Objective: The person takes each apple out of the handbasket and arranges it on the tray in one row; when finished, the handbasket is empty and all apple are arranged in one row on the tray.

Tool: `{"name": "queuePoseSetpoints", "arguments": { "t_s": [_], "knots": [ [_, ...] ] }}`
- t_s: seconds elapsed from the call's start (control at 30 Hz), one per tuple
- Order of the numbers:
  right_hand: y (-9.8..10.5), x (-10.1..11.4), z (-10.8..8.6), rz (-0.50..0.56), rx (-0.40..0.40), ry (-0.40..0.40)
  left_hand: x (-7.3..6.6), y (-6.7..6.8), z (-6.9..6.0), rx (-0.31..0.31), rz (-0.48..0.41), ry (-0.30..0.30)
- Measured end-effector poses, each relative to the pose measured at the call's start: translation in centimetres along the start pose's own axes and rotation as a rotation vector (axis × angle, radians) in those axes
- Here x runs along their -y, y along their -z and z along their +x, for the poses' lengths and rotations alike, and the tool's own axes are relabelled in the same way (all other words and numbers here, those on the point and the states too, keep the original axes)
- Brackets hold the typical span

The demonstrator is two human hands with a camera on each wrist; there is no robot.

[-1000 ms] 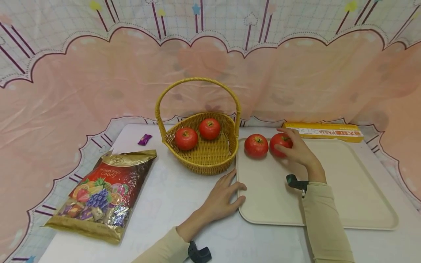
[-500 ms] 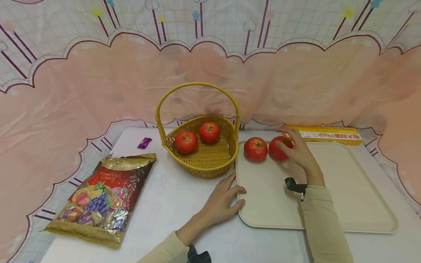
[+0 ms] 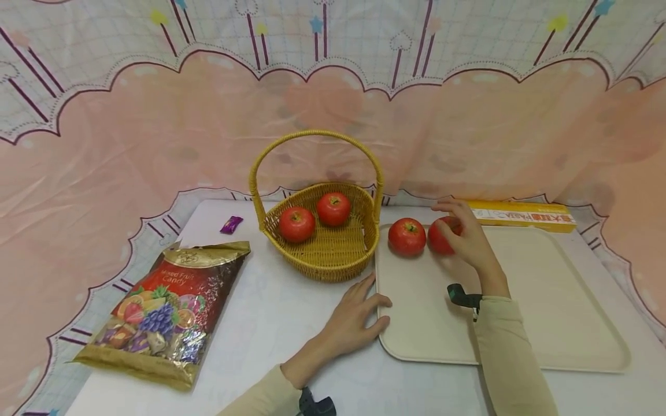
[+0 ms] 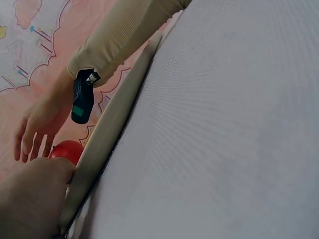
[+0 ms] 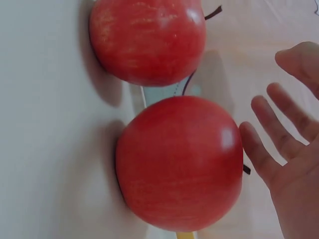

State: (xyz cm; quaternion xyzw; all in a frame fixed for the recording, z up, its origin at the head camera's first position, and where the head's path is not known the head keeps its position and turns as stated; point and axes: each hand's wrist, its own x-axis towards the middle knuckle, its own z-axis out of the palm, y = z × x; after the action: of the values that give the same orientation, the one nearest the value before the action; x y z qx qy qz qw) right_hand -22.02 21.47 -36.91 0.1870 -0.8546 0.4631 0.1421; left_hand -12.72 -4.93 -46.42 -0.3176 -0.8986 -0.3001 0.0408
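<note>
Peach-and-white patterned cloth (image 3: 312, 104) backs a white tabletop (image 3: 283, 300) as your right grip (image 3: 472, 241), fingers loosely parted and holding nothing, hangs close to the right-hand apple (image 5: 179, 164) on the beige tray (image 3: 546, 300); contact is unclear. A second apple (image 3: 407, 238) sits just left of it, also on the tray. Your left grip (image 3: 350, 320), fingers spread, rests empty at the tray's left rim, near a wicker basket (image 3: 333, 260) containing two more apples (image 3: 297, 225).

Beige sleeves (image 3: 512, 352) end beside small dark wrist cameras (image 3: 457, 296).
</note>
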Motion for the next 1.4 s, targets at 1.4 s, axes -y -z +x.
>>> {"name": "queuePoseSetpoints", "arguments": {
  "t_s": [1.4],
  "knots": [
    [-4.2,1.0,1.4,-0.009,0.156,0.148,-0.1,0.0,0.0,-0.007,0.017,-0.01]
  ]
}}
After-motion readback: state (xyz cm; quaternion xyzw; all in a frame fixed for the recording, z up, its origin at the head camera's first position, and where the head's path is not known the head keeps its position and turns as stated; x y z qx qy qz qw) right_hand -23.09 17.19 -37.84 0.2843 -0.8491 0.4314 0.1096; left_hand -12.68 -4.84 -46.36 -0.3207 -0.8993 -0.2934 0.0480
